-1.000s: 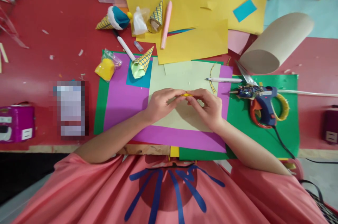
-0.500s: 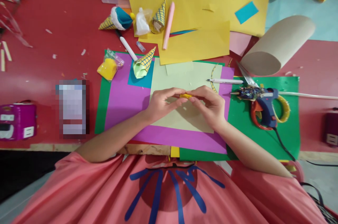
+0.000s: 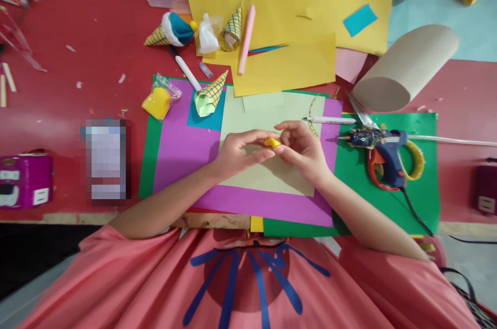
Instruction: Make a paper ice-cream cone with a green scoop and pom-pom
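While both hands meet over the pale green paper sheet [image 3: 272, 174], the left hand [image 3: 233, 155] and the right hand [image 3: 305, 153] pinch a small yellow lump of soft clay [image 3: 272, 141] between their fingertips, thumbs and forefingers closed on it, the other fingers loosely curled. It sits just above the sheet, which lies on a purple paper sheet [image 3: 182, 148]. The piece is tiny and held only at its ends, so a hard squeeze could squash it out of shape, or a slack pinch could drop it onto the paper. Nearby, a blue hot glue gun [image 3: 384, 150] rests on green paper [image 3: 419, 199]; a careless right elbow could catch its black cord [image 3: 417, 210].
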Demonstrator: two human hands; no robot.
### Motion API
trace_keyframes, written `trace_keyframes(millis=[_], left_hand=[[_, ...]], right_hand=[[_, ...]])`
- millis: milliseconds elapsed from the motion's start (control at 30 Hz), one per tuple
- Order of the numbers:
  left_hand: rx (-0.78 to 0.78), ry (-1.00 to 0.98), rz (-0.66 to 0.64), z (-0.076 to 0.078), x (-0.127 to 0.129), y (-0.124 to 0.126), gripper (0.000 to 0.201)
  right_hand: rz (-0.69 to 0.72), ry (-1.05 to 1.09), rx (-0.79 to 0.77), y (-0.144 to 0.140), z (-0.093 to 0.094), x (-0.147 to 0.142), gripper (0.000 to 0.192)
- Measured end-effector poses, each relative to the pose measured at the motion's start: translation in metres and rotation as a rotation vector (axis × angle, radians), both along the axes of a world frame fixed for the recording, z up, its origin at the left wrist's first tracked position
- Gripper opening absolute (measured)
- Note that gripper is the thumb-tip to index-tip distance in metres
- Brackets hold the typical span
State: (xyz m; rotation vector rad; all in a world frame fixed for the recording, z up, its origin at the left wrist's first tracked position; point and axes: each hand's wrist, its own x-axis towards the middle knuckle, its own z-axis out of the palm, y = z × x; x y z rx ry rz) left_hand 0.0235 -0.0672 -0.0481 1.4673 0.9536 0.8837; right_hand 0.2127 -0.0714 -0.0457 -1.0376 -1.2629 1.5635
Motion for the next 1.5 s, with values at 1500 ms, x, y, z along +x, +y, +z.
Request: trace_keyframes(millis=[1500], left_hand=[[-0.574, -0.369, 0.02, 0.029, 0.05, -0.019, 0.042]], right_hand=[[-0.005, -0.776, 0.706, -0.011, 0.014, -0.022, 0.068]])
